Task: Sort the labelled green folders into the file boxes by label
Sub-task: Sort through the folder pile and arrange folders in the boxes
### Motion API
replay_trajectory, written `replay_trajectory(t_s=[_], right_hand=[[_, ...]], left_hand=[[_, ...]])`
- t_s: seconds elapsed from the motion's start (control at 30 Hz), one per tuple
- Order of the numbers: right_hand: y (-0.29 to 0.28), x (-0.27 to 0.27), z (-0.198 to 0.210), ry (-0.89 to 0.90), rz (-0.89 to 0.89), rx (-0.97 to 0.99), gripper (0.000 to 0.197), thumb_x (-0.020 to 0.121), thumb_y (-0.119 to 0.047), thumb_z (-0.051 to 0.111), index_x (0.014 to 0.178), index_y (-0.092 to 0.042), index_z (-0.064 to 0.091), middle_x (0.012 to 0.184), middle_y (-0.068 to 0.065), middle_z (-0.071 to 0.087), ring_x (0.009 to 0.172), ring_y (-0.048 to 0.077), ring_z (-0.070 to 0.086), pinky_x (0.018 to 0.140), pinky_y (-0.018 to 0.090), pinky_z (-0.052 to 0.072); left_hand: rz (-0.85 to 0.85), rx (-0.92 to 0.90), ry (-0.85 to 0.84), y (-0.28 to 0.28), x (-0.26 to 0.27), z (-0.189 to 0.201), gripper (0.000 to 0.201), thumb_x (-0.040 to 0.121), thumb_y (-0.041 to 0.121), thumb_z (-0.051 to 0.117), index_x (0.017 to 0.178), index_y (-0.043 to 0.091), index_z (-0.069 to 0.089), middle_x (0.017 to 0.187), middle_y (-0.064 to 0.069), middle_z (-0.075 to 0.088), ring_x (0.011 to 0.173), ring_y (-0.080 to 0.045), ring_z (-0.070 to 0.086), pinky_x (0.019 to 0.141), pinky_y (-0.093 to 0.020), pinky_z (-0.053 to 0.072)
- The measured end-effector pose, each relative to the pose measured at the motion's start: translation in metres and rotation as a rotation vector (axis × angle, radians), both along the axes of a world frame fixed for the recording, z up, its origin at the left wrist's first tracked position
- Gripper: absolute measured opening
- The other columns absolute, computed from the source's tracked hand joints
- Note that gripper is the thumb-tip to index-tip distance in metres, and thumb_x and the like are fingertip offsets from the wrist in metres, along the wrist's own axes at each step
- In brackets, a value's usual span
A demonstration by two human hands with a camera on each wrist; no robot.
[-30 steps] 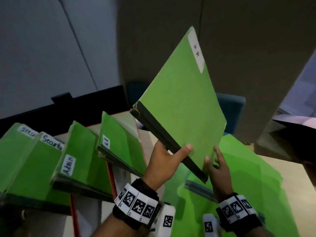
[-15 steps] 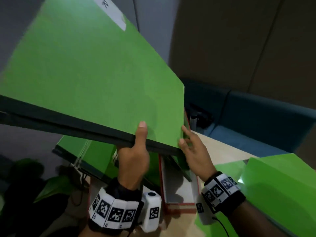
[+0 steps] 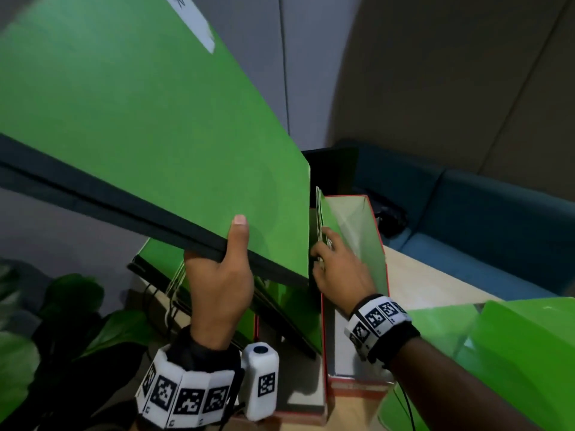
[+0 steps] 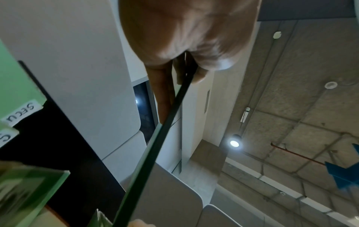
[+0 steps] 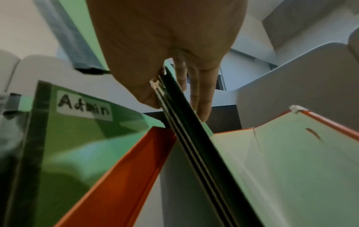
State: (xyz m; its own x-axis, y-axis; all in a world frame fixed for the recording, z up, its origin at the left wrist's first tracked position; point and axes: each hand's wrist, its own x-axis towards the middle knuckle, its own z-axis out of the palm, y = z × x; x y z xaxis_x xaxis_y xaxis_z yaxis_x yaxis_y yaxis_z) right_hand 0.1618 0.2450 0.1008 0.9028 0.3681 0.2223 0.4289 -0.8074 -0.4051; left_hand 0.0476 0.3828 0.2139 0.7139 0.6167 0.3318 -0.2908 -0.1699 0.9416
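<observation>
My left hand (image 3: 224, 253) grips a large green folder (image 3: 149, 135) by its dark spine, thumb on the cover, and holds it raised and tilted at the upper left. A white label (image 3: 196, 23) sits at its top edge, its writing cut off. That spine shows in the left wrist view as a thin dark folder edge (image 4: 155, 153) below the left hand (image 4: 184, 46). My right hand (image 3: 329, 259) reaches into a red file box (image 3: 378, 231) and pinches the green folders (image 5: 194, 145) standing in it between the right hand's (image 5: 170, 46) thumb and fingers.
A folder labelled Admin (image 5: 83, 107) stands in the neighbouring box on the left, and a Security label (image 4: 19, 112) shows further left. Loose green folders (image 3: 513, 353) lie on the wooden table (image 3: 429, 284) at the right. A blue sofa (image 3: 482, 213) stands behind.
My right hand has left the raised folder's corner and gone into the red box, taking hold of the folders there. The left hand still holds the raised folder.
</observation>
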Motion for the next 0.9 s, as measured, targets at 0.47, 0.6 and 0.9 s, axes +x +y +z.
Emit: replay_trajectory(t_s=[0.47,0.6,0.9], right_hand=[[-0.054,-0.001,0.004,0.020,-0.181,0.142,0.023,0.091,-0.021,0.051,0.114,-0.024,0.049,0.152,-0.009,0.026,0.111,0.022,0.057,0.081,0.034,0.048],[-0.051,-0.004,0.003,0.045,-0.156,0.149,0.022,0.092,-0.021,0.050,0.114,-0.023,0.048,0.139,-0.003,0.040,0.107,0.026,0.057,0.079,0.034,0.046],[-0.047,-0.010,-0.011,0.289,0.063,0.163,0.080,0.077,-0.007,0.055,0.142,-0.036,0.019,0.140,-0.002,0.041,0.118,0.026,0.053,0.096,0.045,0.047]], left_hand=[[-0.156,0.083,0.214,-0.050,0.064,-0.077,0.037,0.093,0.031,0.058,0.064,0.012,0.046,0.051,0.001,0.045,0.042,-0.006,0.044,0.040,-0.015,0.036],[-0.192,0.083,0.301,-0.073,0.092,-0.109,0.024,0.094,0.028,0.059,0.092,0.004,0.059,0.085,-0.007,0.064,0.081,-0.020,0.062,0.066,-0.016,0.047],[-0.316,-0.098,0.304,-0.093,0.104,-0.118,0.025,0.101,0.031,0.042,0.115,0.013,0.052,0.108,-0.003,0.063,0.107,-0.023,0.060,0.089,-0.034,0.048]])
